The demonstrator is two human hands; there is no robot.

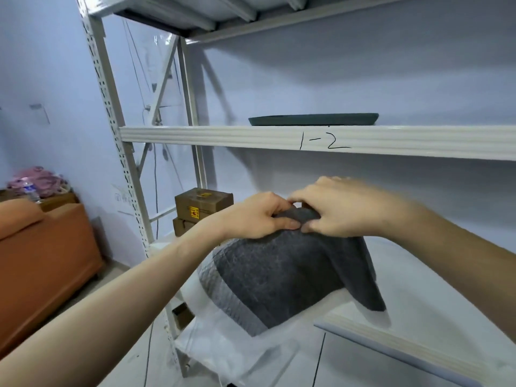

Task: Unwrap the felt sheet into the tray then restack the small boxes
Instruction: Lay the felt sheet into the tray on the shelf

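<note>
Left hand [259,216] & right hand [339,209] pinched top edge of dark grey felt sheet [290,277], which draped below them, partly in clear plastic wrap [223,342], over near shelf [418,289]; small boxes [202,209] far left.

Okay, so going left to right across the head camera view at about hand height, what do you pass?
Orange cabinet → white shelf upright → stacked small boxes → left hand → right hand, both pinching the top of the grey felt sheet, part way out of its clear wrapper.
</note>
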